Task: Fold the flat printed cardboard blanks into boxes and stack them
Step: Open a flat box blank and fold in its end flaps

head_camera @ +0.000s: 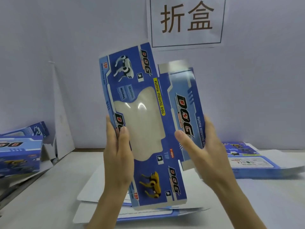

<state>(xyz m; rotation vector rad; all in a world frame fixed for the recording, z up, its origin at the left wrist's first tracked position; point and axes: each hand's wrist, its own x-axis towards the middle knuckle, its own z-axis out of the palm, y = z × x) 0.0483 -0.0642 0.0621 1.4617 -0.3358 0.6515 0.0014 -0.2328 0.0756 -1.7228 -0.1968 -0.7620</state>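
Now my left hand (pixel 118 149) and right hand (pixel 203 151) both grip the flat dog box blank (pixel 132 70) by its sides. If I squeeze crooked, it could bend wrong.

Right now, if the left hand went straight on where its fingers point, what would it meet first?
The left hand points upward along the cardboard blank it grips, so it would only slide up that blank's left edge. Beyond, probably the back wall; depth is unclear.

Folded boxes (pixel 19 151) lie left, flat blanks (pixel 250 161) right, sign (pixel 187 20) behind.
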